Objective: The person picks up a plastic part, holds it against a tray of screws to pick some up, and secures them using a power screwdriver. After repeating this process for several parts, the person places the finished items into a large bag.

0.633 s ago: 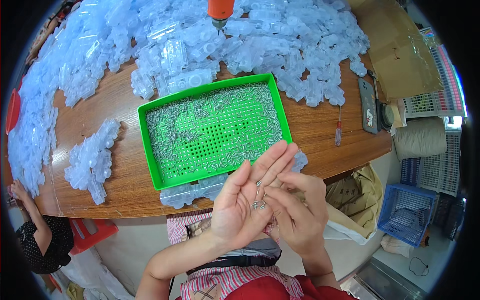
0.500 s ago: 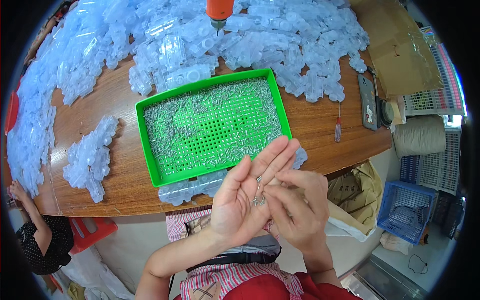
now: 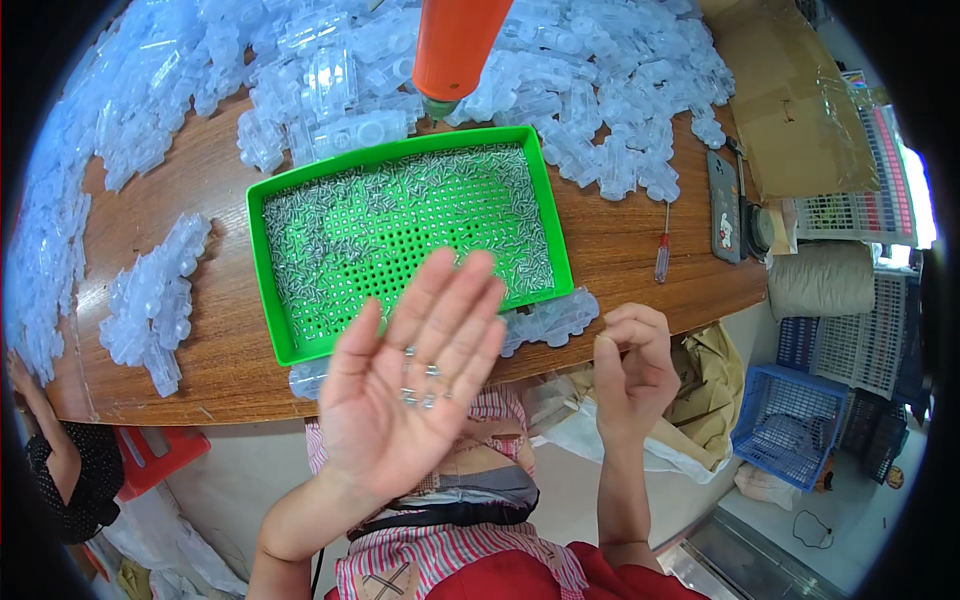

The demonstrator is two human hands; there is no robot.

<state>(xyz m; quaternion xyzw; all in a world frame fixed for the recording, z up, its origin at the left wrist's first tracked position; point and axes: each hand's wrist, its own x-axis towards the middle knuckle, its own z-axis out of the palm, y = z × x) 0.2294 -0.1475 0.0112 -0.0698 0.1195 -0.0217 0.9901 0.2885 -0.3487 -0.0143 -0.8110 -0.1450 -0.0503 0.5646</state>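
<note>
My left hand (image 3: 410, 390) is palm up with its fingers stretched, in front of the green tray (image 3: 258, 260). Several small silver screws (image 3: 410, 396) lie loose on its palm. To its right, my right hand (image 3: 637, 370) is raised near the table edge, apart from the left. Its fingers are curled toward the thumb; anything between them is too small to make out. The perforated tray holds many more silver screws (image 3: 300, 230), heaped thickest along its sides, with green base showing in the middle.
An orange power screwdriver (image 3: 458, 50) hangs above the tray's far edge. Clear plastic parts (image 3: 340, 80) pile up behind and left. At right are a hand screwdriver (image 3: 663, 255), a phone (image 3: 724, 205) and a cardboard box (image 3: 790, 110). Another person's arm (image 3: 55, 440) shows at far left.
My hands have parted: the right moved away to the right, and the left shifted left with its palm spread. The orange screwdriver looks larger and lower in view.
</note>
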